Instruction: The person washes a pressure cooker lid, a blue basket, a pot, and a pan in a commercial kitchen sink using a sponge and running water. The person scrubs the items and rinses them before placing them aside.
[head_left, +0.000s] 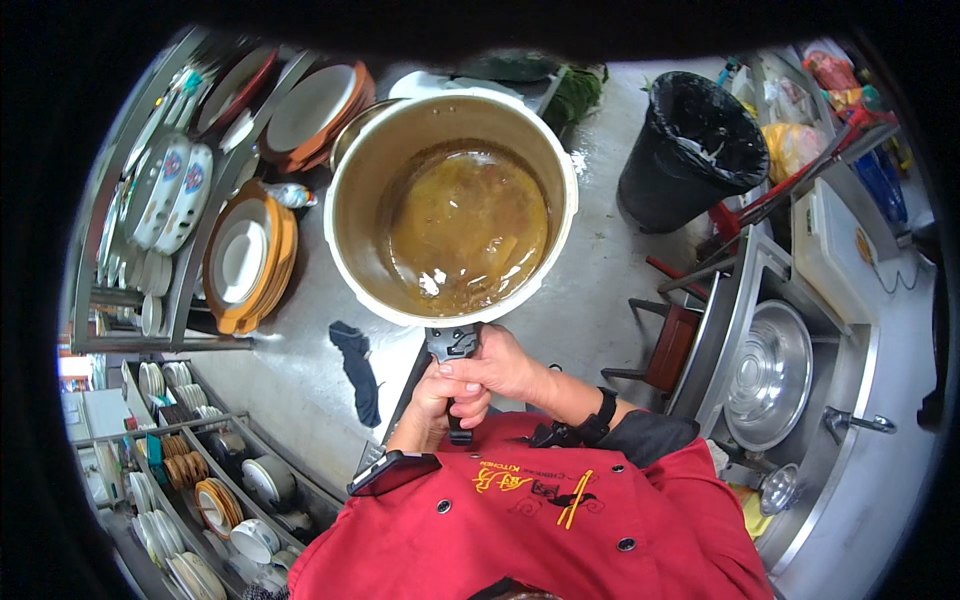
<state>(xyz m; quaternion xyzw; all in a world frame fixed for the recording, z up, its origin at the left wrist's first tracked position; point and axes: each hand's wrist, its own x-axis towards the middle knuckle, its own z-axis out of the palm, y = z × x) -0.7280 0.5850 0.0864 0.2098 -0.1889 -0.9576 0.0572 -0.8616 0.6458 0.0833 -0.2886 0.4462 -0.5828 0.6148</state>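
A large, deep metal pot (337, 247) with a pale rim fills the upper middle of the head view. Murky yellow-brown liquid (469, 225) lies inside, with glints on its surface. The pot's black handle (453, 343) points toward my red jacket. My left hand (439, 399) is closed around the lower part of this handle. Beside and partly over it, my right hand (501, 365) grips the handle closer to the rim. The hands touch each other. What supports the pot from below is hidden.
Plate racks (180, 300) line the left side. A black-lined bin (660, 184) stands at upper right, near a brown stool (671, 349). At far right is a sink (855, 450) with a metal basin (769, 375). A dark cloth (358, 375) lies on the floor.
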